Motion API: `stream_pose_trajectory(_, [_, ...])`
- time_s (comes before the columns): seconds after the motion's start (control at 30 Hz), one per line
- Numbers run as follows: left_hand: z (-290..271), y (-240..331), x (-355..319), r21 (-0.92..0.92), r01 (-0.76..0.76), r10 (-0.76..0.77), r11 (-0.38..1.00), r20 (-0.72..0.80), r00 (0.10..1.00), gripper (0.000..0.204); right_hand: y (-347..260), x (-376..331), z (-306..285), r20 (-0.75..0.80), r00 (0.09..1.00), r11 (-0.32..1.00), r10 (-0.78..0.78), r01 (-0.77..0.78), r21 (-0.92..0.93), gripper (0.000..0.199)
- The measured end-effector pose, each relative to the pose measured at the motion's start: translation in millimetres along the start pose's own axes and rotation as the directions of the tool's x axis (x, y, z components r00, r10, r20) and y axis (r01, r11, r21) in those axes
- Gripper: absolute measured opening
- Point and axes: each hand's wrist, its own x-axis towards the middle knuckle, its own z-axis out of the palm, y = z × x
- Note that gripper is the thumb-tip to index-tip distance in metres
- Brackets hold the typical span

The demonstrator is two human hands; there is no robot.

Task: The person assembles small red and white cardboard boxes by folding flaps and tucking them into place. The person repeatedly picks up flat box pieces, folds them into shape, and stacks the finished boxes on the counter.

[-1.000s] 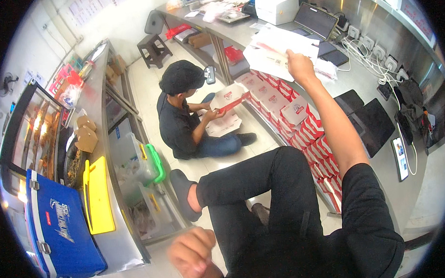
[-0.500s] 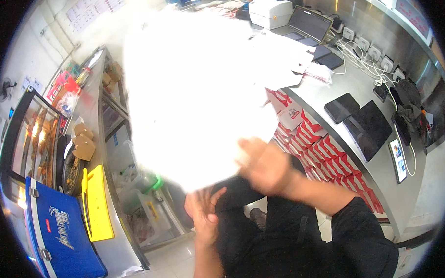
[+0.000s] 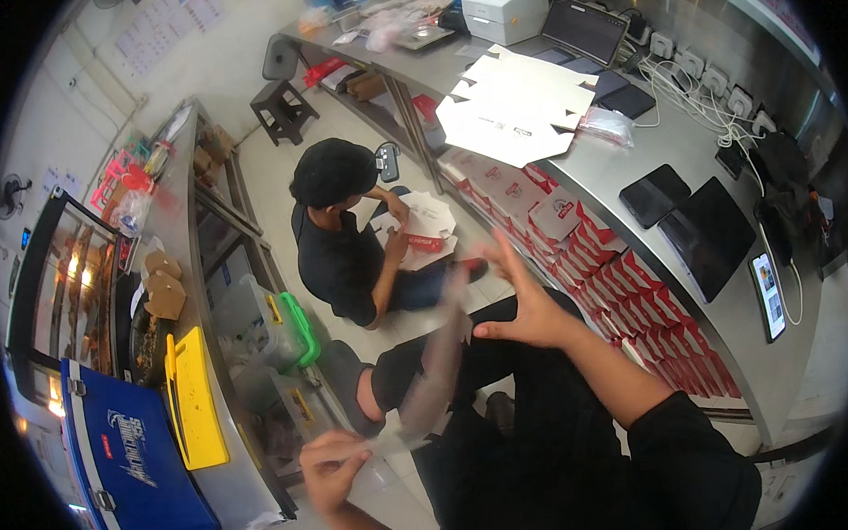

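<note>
My left hand (image 3: 330,463) pinches one end of a flat cardboard box blank (image 3: 434,372). The blank is tilted nearly edge-on above my lap and smeared by motion, so its printed face barely shows. Just beside its far end is my right hand (image 3: 528,308), thumb and fingers spread; whether a fingertip touches the board I cannot make out. On the steel counter to the right lies a white unfolded box blank (image 3: 517,108) with notched edges.
A co-worker (image 3: 344,235) in black sits low ahead, hands on a partly folded white-and-red box (image 3: 427,223). Red-and-white boxes (image 3: 612,305) are stacked under the right counter (image 3: 726,367). To the left are a blue cooler (image 3: 136,453), a yellow cutting board (image 3: 197,399) and clear bins (image 3: 258,317).
The large white blank no longer fills the view; it has swung down to edge-on, uncovering the co-worker. My left hand has moved left and lower, and my right hand has come up slightly with fingers spread.
</note>
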Motion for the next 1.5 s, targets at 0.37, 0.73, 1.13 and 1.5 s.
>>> stream_pose_trajectory(0.37, [4, -8, 35, 0.143, 0.116, 0.031, 0.983, -0.748, 0.663, 0.062, -31, 6, -2, 0.243, 0.918, 0.927, -0.313, 0.24, 0.287, 0.033])
stream_pose_trajectory(0.73, [108, 31, 36, -0.646, -0.112, -0.187, 0.755, -0.376, 0.908, 0.056, -36, -20, 52, 0.275, 0.683, 0.674, -0.677, 0.725, -0.143, 0.045])
stream_pose_trajectory(1.13, [116, 2, 44, -0.681, -0.089, -0.252, 0.727, -0.385, 0.888, 0.033, -64, -32, 48, 0.246, 0.928, 0.883, -0.28, 0.148, 0.446, 0.062])
stream_pose_trajectory(1.5, [124, 9, 47, -0.492, -0.009, -0.138, 0.871, -0.261, 0.955, 0.03, -66, -24, 51, 0.224, 0.888, 0.909, -0.402, 0.416, -0.017, 0.059])
